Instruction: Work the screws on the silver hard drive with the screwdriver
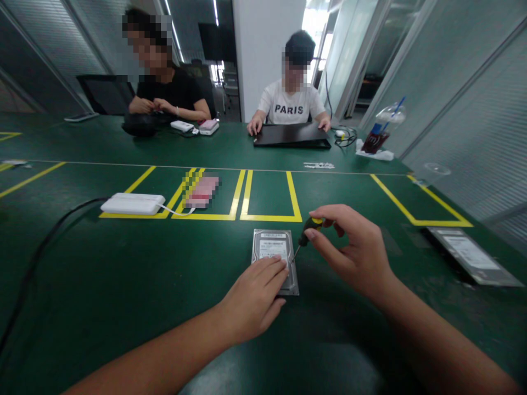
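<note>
A silver hard disk drive with a white label lies flat on the green table, near its front middle. My left hand rests on the drive's near end, fingers flat and pressed down on it. My right hand pinches a small screwdriver with a black and yellow handle. Its thin tip points down at the drive's right edge.
A white power bank with a cable lies at the left, next to a blurred pink item. Yellow tape boxes mark the table. A flat metal plate lies at the right. Two people sit across, with a black laptop and a drink cup.
</note>
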